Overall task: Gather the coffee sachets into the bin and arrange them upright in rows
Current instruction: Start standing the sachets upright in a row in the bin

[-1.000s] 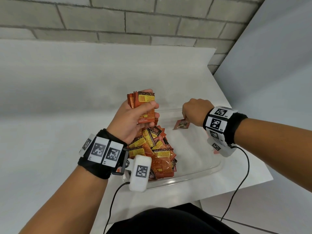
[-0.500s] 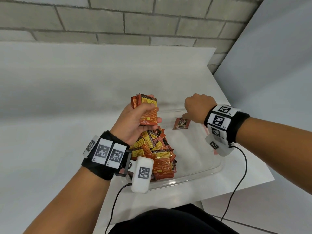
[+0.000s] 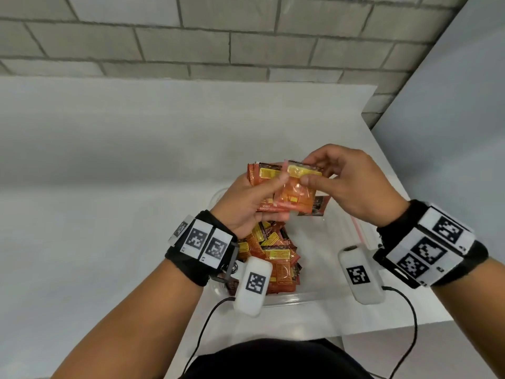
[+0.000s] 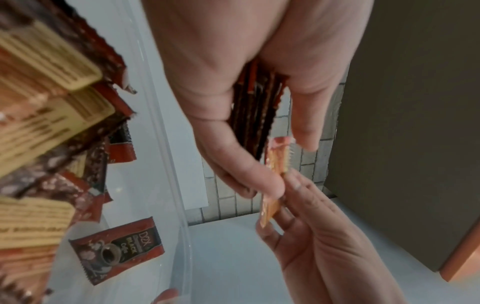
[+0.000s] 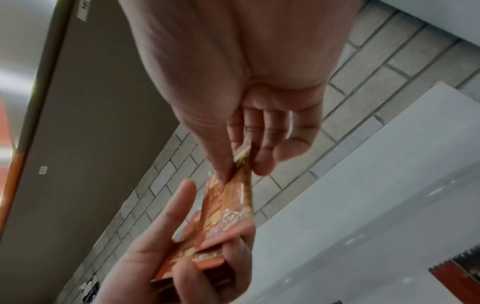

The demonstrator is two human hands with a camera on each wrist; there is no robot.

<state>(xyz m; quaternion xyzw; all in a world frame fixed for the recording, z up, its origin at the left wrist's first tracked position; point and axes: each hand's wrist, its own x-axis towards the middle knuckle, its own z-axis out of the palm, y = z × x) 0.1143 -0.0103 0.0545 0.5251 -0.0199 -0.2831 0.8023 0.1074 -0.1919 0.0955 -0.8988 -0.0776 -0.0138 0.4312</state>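
My left hand grips a stack of orange coffee sachets upright above the clear plastic bin. My right hand pinches one orange sachet by its top edge between thumb and fingers and holds it against the stack's front. In the left wrist view this single sachet stands edge-on beside the held stack. In the right wrist view the sachet touches the stack. A loose pile of sachets fills the bin's left half. One dark sachet lies flat on the bin floor.
The bin sits near the right front corner of a white table. A brick wall runs behind and a grey panel stands at the right. Wrist camera cables hang over the table's front edge.
My right hand has come left and up from the bin's far side to the stack, now pinching a sachet. My left hand stays raised with its stack.
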